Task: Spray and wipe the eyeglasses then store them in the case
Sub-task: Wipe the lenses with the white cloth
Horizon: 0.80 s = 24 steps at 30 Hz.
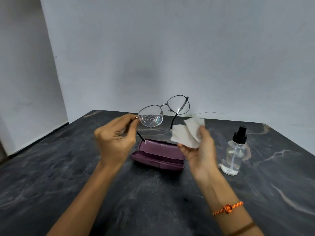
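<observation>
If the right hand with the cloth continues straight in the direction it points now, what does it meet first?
The right hand points up and left with the cloth. The first thing in that line looks like the black temple tip of the glasses, beside the cloth's edge. Depth is unclear from one view.

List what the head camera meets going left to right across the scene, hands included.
Left hand pinching the eyeglasses' corner → eyeglasses held in the air → open purple case on the table → white cloth → right hand gripping it → spray bottle.
</observation>
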### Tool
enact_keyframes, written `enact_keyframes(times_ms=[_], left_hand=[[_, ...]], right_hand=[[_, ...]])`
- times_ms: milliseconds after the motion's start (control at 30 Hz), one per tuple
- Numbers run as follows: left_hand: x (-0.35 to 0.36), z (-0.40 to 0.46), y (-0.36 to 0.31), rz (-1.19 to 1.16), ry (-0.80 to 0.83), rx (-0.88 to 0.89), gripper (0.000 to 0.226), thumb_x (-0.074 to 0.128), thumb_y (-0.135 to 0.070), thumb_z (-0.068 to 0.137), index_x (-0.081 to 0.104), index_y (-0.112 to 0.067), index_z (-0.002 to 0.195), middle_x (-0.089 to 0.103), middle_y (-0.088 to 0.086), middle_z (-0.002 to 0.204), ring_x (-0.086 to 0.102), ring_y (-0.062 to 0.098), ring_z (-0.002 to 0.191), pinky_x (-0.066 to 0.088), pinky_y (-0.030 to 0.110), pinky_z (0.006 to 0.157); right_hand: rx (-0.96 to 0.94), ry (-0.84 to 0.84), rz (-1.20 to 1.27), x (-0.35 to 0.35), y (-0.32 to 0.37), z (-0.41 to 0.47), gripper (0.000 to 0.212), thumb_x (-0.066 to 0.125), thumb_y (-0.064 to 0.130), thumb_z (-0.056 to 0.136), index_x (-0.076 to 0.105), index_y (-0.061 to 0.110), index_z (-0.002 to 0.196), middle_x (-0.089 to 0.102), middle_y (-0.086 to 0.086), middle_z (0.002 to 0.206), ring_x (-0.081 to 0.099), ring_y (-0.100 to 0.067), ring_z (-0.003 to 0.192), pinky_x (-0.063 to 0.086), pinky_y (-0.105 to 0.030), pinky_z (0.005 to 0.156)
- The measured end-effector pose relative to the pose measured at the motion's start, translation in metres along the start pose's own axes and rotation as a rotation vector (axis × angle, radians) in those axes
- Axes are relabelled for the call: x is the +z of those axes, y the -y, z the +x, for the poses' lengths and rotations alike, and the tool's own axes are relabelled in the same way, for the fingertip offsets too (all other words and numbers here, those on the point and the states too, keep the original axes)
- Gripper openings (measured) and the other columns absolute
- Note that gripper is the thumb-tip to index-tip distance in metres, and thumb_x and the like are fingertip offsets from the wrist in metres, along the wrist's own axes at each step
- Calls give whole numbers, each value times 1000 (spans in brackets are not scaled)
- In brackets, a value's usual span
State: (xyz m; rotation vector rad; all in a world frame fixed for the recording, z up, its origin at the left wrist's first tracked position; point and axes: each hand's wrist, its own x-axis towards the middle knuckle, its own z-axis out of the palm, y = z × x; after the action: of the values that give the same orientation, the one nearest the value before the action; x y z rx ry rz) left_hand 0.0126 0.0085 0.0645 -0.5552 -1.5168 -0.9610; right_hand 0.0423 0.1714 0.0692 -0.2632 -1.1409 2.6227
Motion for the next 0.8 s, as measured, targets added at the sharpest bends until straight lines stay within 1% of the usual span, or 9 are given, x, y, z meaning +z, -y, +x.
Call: enact_keyframes(times_ms=[33,100,167,267,400,533,567,667,800], left_hand=[[1,-1,-2,24,16,31,8,70,8,71,71,7,79,61,-3,71,54,11,58,45,6,56],[3,-4,-4,59,42,64,5,70,9,70,71,7,75,66,2,68,55,8,63,44,1,62],[5,-7,-5,79,48,78,5,70,10,70,71,7,73,69,9,65,56,9,65,45,3,64],[7,-10,-5,107,56,89,3,70,9,70,71,6,72,70,11,65,58,11,66,46,7,64],[6,-10,-4,123,61,78,2,69,7,72,71,7,72,71,12,67,59,12,66,50,17,60],[5,-10,-4,137,75,68,3,69,8,73,71,7,74,71,13,67,62,13,56,50,22,55],[4,-10,-4,142,77,71,3,69,9,73,71,7,73,71,13,67,63,15,55,50,23,55],[4,-9,-4,144,73,92,3,69,9,73,71,7,72,71,12,66,63,17,53,51,24,54],[8,-13,-7,141,81,135,4,69,9,72,70,7,69,71,12,65,60,11,59,49,23,55]], right_hand=[[63,33,55,4,-6,-2,18,43,26,94,55,16,86,62,-6,79,60,-18,67,50,-19,39],[149,86,196,9,-14,-6,19,44,25,94,57,13,86,66,-7,76,65,-19,60,53,-23,41],[159,123,296,11,-17,-8,21,43,24,95,58,12,86,71,-6,67,68,-18,53,56,-27,44],[149,185,359,12,-20,-11,22,41,23,95,58,12,88,73,-4,64,71,-18,56,58,-33,52],[159,233,389,12,-25,-15,22,43,25,94,60,11,92,75,-5,71,72,-18,68,58,-38,64],[170,262,387,12,-28,-16,23,46,26,93,62,10,92,75,-6,78,66,-24,90,57,-40,71],[171,281,386,11,-27,-15,23,46,26,93,62,11,91,75,-6,80,66,-24,91,57,-40,72],[169,344,372,10,-24,-15,20,49,26,89,64,12,91,75,-5,83,70,-21,85,57,-39,74],[129,344,318,9,-22,-13,20,50,24,89,60,12,101,73,-4,89,71,-18,82,59,-34,72]])
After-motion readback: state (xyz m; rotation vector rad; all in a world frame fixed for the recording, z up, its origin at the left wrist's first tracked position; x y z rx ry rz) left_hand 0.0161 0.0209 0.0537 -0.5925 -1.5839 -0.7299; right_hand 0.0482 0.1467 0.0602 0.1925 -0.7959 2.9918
